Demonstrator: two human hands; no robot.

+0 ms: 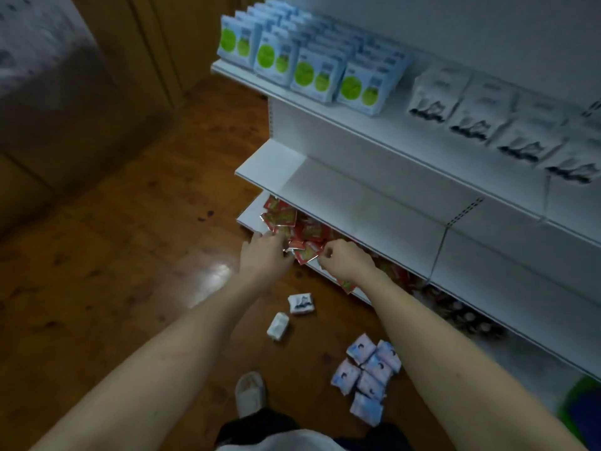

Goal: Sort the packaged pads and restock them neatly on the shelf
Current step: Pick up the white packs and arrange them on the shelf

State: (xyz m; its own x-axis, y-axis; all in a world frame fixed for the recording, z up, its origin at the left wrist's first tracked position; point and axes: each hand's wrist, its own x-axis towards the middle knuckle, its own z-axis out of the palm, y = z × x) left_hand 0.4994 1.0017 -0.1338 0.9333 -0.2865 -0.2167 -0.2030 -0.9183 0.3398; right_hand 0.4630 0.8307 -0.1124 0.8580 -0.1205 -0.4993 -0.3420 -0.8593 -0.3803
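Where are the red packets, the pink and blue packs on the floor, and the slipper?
red packets [294, 227], head view, middle of the pile on the low shelf
pink and blue packs [369, 377], head view, centre of the floor cluster
slipper [250, 393], head view, its top

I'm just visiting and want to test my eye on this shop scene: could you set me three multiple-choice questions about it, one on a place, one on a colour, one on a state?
1. Where does the pile of pink-and-blue packs lie?
A. on the top shelf
B. on the floor
C. in a box

2. What colour are the packets under both hands?
A. red
B. green
C. black

3. How is the middle shelf?
A. packed full
B. tipped over
C. bare where it shows

Answers:
1 B: the pink-and-blue packs lie on the wooden floor beside the right arm.
2 A: the left hand and the right hand reach into red packets on the lowest shelf.
3 C: the middle shelf shows only white board.
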